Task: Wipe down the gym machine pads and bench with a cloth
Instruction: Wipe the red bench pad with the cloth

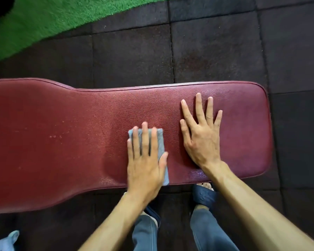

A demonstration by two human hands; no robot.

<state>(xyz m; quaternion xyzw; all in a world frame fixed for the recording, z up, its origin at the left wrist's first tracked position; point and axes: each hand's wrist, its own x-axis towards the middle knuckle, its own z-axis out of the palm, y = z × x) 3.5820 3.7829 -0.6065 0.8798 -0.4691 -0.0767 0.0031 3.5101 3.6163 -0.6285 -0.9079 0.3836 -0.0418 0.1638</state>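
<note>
- Cloth [160, 142], grey and folded, lay flat near the bench's [62, 142] near edge, pinned under the left hand [145, 160], fingers straight and pressing.
- Right hand [201, 134] rested spread and flat just beside it, toward the bench's right end, holding nothing.
- Risk, as I judged it: the cloth's tail overhung the near edge, so a stroke could bunch it or drag it off.
- Floor tiles [216, 51] and green turf [43, 20] lay beyond the far edge; nothing blocked the leftward sweep.
</note>
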